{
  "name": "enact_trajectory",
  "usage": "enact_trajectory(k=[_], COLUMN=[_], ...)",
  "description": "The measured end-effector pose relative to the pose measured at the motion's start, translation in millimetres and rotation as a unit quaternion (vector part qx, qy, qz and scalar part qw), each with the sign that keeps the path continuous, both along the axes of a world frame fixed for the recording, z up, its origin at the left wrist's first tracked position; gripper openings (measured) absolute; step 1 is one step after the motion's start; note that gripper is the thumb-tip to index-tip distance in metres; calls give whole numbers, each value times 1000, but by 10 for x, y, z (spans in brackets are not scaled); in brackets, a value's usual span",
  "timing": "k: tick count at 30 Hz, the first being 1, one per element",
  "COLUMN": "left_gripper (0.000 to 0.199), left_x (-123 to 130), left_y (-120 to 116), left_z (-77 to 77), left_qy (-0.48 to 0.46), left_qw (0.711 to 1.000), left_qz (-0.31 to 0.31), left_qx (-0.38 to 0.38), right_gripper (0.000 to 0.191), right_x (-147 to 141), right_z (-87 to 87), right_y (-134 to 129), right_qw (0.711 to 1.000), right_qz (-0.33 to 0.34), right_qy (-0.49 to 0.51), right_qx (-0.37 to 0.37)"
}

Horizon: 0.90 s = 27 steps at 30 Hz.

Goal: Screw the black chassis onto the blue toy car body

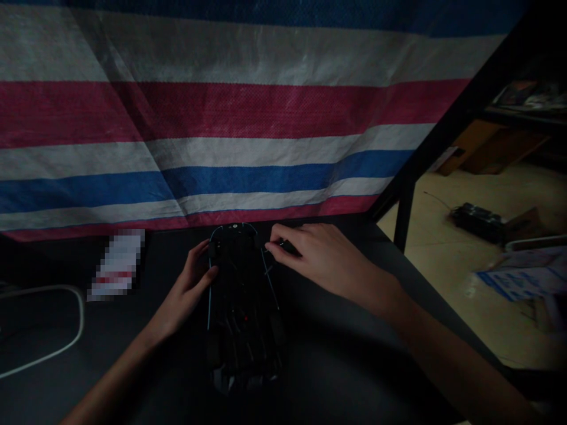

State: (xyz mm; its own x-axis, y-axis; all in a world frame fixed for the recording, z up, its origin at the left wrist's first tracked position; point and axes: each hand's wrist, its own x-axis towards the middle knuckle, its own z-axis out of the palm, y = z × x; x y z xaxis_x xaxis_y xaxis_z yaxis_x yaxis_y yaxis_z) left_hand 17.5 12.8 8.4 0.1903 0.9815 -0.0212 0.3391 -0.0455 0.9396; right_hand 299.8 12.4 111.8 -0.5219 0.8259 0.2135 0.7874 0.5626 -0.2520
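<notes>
A dark toy car [239, 295] lies with its underside up and its wheels showing, a small red spot near its middle. Around its left edge, close to the upper end, my left hand [190, 280] is closed, thumb pressed over the underside. Just off the car's upper right edge, my right hand [310, 254] holds its thumb and forefinger in a pinch. Whatever sits between those fingertips is too small and dark to make out. Poor light hides most detail of the car's underside.
The dark tabletop [328, 354] bears a pixelated card-like item [117, 265] and a white cable [82, 319] on the left. Behind hangs a striped plastic sheet [266, 112]. Right of a black frame post [403, 212], the floor holds a black device [476, 221] and boxes.
</notes>
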Motion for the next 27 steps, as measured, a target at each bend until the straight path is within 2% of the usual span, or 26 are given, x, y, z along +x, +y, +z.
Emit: enact_trajectory(k=[5,9,11,13,16,20,24,27], left_gripper=[63,63,63,63,63,63,64,63], left_x=[24,43,41,35,31,27,5,-13], left_y=[-10,-16,-12,-5,1,1,12,23], left_z=[27,51,49,39,28,22,-7,-36], left_qy=[7,11,11,10,14,28,15,4], left_qw=[1000,1000,1000,1000,1000,1000,1000,1000], left_qz=[9,17,14,11,10,13,5,-2], left_qx=[-7,-5,-2,1,6,4,12,13], right_gripper=[9,22,20,9,17,11,22,14], right_x=[27,3,-11,-13,7,17,-17,-37], right_z=[4,62,72,56,11,5,51,56], right_y=[0,-48,-59,-55,-29,-28,-78,-100], right_qw=[996,989,991,995,999,994,989,990], right_qz=[73,115,113,82,39,97,135,137], right_qy=[54,86,73,48,22,48,66,45], right_qx=[-17,-24,-18,-12,-19,-18,3,9])
